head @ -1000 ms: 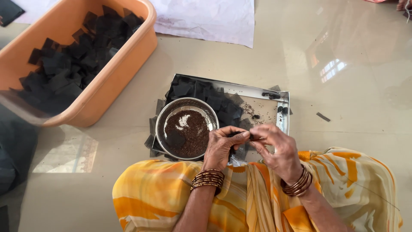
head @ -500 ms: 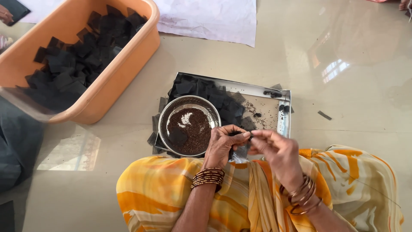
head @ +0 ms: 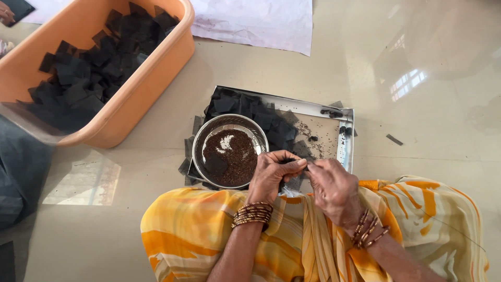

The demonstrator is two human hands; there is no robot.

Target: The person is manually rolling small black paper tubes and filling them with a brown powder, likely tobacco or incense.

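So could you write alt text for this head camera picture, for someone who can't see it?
Seen from above, a seated person's left hand and right hand pinch a small dark piece together over a steel tray of black squares. A steel bowl of brown grains sits on the tray; an orange tub of more black squares stands nearby.

Left hand (head: 274, 175) and right hand (head: 331, 185) meet fingertip to fingertip, both pinched.
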